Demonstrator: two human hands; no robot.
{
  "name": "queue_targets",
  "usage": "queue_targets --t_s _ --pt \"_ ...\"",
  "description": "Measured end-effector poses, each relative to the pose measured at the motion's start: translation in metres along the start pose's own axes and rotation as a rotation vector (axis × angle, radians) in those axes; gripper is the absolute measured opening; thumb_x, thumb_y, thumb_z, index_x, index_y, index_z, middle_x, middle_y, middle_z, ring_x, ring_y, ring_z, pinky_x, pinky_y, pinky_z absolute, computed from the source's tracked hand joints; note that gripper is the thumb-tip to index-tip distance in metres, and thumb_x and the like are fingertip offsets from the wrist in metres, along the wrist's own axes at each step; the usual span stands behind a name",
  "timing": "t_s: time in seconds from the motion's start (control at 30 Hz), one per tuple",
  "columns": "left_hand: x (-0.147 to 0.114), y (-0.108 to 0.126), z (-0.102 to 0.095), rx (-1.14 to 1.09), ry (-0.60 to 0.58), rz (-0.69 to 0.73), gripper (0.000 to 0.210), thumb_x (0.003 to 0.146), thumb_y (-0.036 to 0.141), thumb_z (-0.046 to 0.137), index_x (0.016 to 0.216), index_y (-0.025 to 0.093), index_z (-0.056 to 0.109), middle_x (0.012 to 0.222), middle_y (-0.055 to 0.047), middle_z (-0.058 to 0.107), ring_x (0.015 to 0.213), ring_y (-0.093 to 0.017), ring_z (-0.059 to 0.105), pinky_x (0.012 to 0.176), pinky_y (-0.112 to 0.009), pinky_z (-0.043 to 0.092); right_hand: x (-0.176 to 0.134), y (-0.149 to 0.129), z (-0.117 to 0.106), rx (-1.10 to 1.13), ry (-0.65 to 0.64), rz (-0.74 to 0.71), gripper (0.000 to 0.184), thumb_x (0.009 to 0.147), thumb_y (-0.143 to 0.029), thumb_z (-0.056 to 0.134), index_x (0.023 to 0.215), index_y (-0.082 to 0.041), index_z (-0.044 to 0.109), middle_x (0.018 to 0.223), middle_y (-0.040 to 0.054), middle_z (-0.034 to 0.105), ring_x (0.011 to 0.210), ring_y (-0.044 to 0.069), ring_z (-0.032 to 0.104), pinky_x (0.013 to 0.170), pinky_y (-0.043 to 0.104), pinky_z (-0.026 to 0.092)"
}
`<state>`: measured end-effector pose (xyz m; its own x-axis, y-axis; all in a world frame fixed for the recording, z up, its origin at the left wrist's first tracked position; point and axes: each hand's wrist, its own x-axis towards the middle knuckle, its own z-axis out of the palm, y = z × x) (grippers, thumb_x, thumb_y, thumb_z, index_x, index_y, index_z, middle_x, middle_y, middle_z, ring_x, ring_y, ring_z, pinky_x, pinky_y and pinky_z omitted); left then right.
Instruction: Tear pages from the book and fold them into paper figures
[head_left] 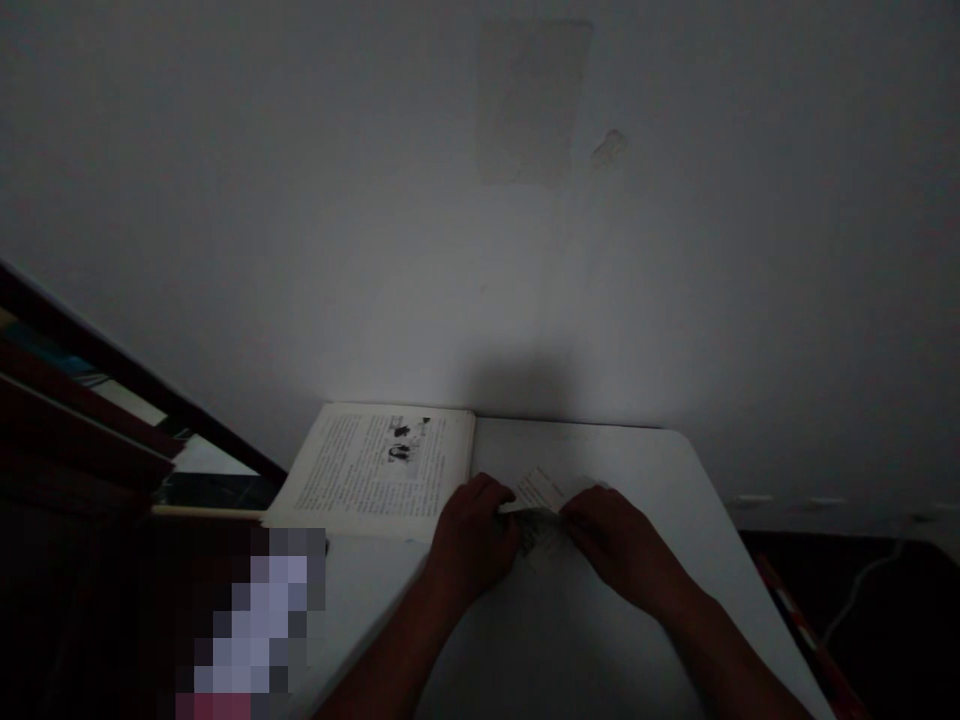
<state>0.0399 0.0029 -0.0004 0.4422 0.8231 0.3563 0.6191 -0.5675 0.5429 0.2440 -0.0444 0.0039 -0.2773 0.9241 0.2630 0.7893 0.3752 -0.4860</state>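
Note:
Between my two hands is a small folded piece of printed paper (541,488), raised just over the white table. My left hand (480,530) is closed, its fingers pinching the paper's left side. From the other side, my right hand (611,535) pinches the right edge with thumb and fingertips. The paper's lower part shows dark print and is partly hidden by the left fingers. Beyond my left hand lies a printed book or stack of pages (367,470), with text and a black-and-white picture on it.
The white table (645,460) stands against a grey wall (337,250) with a patch on it. A dark frame with shelves (90,400) is at the left. At lower left, a blurred-out area covers something. A pale cable (862,580) hangs at the right.

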Motion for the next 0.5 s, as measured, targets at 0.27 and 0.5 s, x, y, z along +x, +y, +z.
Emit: queue_targets --t_s 0.27,0.5 --pt "-0.0004 0.0006 0.0003 0.057 -0.057 -0.046 0.017 0.069 0.014 0.056 0.085 0.016 0.058 0.08 -0.006 0.062 0.078 -0.022 0.056 0.073 -0.036 0.046 -0.0021 0.002 -0.0007 0.017 0.003 0.047 0.017 0.085 -0.023 0.047 0.096 -0.019 0.059 0.088 0.0063 0.064 0.084 0.022 0.057 0.078 0.038 0.044" --pt "0.0011 0.0009 -0.004 0.119 -0.071 -0.01 0.022 0.064 0.02 0.064 0.085 0.016 0.059 0.087 -0.008 0.06 0.084 -0.024 0.054 0.076 -0.037 0.044 -0.0047 0.0075 0.0027 0.078 0.034 0.077 0.035 0.071 -0.01 0.05 0.103 -0.02 0.056 0.093 0.0063 0.062 0.088 0.021 0.057 0.08 0.037 0.046"
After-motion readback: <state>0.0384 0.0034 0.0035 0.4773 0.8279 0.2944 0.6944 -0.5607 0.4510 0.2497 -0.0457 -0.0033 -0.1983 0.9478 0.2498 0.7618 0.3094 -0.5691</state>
